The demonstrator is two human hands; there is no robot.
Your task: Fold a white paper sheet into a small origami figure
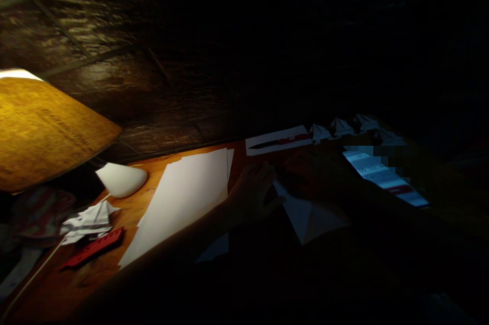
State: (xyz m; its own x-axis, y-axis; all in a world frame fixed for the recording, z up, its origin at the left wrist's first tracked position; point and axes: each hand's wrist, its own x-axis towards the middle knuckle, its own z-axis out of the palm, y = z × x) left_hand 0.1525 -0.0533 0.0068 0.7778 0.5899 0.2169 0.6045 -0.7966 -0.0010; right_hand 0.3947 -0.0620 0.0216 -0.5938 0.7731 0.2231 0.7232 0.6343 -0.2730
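My left hand (252,193) lies at the corner of a folded white paper sheet (307,215), its fingers extended and touching the paper. My right hand (311,174) sits in deep shadow on the same sheet, its fingers hard to make out. To the left of my left hand is a long stack of white paper (187,202) on the orange wooden desk (72,284). My left forearm covers the stack's lower edge.
An amber lampshade (46,131) hangs at the left. A white paper cone (121,180), crumpled folded paper (89,219) and a red ruler (91,247) lie nearby. Several folded paper figures (342,127), a knife-printed paper (278,140) and a lit phone screen (382,174) lie ahead.
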